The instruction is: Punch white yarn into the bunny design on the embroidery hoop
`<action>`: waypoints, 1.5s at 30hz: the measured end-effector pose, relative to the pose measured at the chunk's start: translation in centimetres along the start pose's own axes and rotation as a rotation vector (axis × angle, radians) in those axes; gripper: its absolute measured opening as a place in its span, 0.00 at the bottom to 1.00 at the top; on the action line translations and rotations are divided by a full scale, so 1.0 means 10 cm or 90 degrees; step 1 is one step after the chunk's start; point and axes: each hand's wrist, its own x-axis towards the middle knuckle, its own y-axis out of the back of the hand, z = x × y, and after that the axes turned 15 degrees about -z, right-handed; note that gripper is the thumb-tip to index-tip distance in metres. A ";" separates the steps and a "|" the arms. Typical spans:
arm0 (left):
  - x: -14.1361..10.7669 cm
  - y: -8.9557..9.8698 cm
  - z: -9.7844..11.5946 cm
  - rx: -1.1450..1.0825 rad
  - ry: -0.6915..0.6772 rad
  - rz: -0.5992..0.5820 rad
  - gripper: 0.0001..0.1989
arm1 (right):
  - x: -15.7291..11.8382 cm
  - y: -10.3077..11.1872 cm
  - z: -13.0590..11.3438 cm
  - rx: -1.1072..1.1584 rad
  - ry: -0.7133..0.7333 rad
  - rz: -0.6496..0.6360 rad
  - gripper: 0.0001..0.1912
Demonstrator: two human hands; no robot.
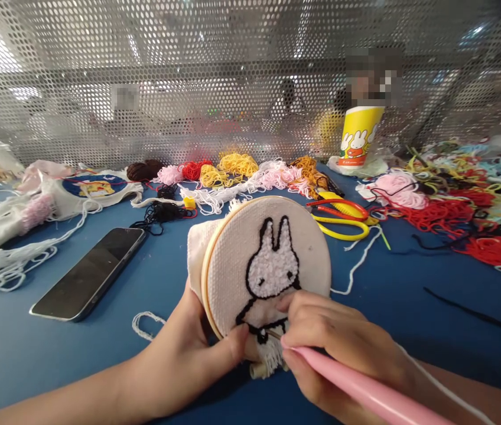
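My left hand (192,348) grips the lower left rim of a round embroidery hoop (228,265), its thumb over the front of the cloth. Stretched in the hoop, the cream fabric carries a rabbit figure (272,271) outlined in black yarn, its head filled with white loops. My right hand (334,342) is closed around a pink punch needle (343,378), whose metal tip points at the rabbit's lower body. White yarn (441,389) trails from behind the right hand toward the lower right. The underside of the hoop is hidden.
A phone (91,271) lies left on the blue table. Scissors with red and yellow handles (343,221) lie behind the hoop. Yarn bundles (233,168) line the back, with red yarn (436,212) at right. A yellow cup (361,136) stands before a perforated metal screen (233,77).
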 end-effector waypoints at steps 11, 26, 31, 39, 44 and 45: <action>0.10 0.21 0.05 0.049 0.046 -0.109 0.23 | 0.05 -0.11 0.15 0.001 0.031 -0.061 0.06; 0.20 0.32 0.07 -0.091 0.069 -0.133 0.30 | -0.01 0.03 0.06 0.083 -0.017 0.003 0.06; 0.19 0.30 0.08 -0.114 0.060 -0.126 0.30 | -0.03 0.01 0.08 0.153 0.004 0.002 0.06; 0.20 0.28 0.08 -0.137 0.060 -0.120 0.31 | -0.06 0.01 0.08 0.149 -0.023 -0.021 0.08; 0.19 0.27 0.08 -0.149 0.039 -0.132 0.30 | -0.01 -0.04 0.00 0.101 -0.033 0.079 0.09; 0.19 0.28 0.08 -0.145 0.036 -0.130 0.30 | 0.01 -0.04 -0.01 0.096 -0.024 0.095 0.09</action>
